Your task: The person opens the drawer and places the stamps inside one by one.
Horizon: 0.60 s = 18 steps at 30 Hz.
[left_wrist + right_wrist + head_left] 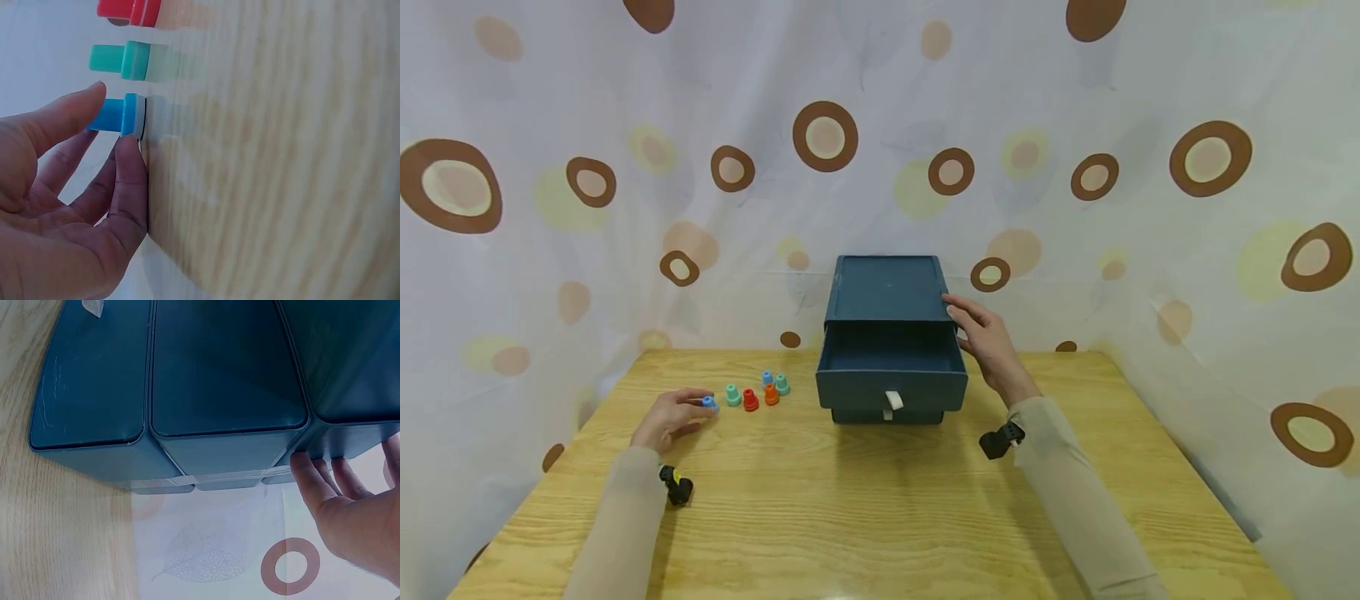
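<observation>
At the left of the table, my left hand [672, 418] pinches a small blue cone-shaped peg [107, 116] between thumb and fingertips. The peg stands upright, its wide base at the tabletop. Beside it are a green peg [733, 396] and a red peg [750, 401]. My right hand [992, 343] touches the right side of a dark blue drawer cabinet [887, 287], fingers fairly straight, fingertips near its upper edge. One drawer [857, 390] with a white pull tab [893, 400] is pulled out, its inside bare where visible.
Behind the green and red pegs stand an orange peg [771, 395], another blue peg [767, 378] and another green peg [782, 385]. The wooden table [850, 517] meets a patterned curtain [880, 200] behind the cabinet and at both sides.
</observation>
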Motion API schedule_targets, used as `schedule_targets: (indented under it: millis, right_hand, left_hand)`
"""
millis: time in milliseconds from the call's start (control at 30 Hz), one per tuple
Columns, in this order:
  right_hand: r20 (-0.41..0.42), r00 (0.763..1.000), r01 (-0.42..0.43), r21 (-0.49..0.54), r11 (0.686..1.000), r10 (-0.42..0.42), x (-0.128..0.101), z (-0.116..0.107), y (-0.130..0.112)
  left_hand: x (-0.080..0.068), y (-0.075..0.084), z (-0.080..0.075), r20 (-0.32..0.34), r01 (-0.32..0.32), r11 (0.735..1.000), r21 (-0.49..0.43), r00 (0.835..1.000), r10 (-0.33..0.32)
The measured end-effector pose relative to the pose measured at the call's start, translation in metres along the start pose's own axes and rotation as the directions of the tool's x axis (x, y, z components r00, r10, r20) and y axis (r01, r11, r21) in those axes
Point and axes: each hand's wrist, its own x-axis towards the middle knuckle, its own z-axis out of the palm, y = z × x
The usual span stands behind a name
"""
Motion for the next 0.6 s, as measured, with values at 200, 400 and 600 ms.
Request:
schedule_targets:
  millis: [200, 400, 600]
  right_hand:
    - [0.020, 1.000, -0.010, 0.012, 1.000, 0.010, 0.0005, -0.0007, -0.0003]
    - [0.023, 1.000, -0.013, 0.007, 1.000, 0.013, 0.0001, -0.0015, -0.0011]
    - [0.025, 1.000, -0.019, -0.002, 1.000, 0.019, -0.0004, -0.0007, -0.0024]
  left_hand:
    - [0.0005, -0.0023, 0.0004, -0.015, 0.012, 1.000, -0.026, 1.000, -0.013]
    - [0.0015, -0.0024, 0.0019, -0.032, 0.013, 0.999, -0.037, 0.999, -0.014]
    - [0.0004, -0.0023, 0.0021, -0.035, 0.021, 0.999, -0.046, 0.999, -0.022]
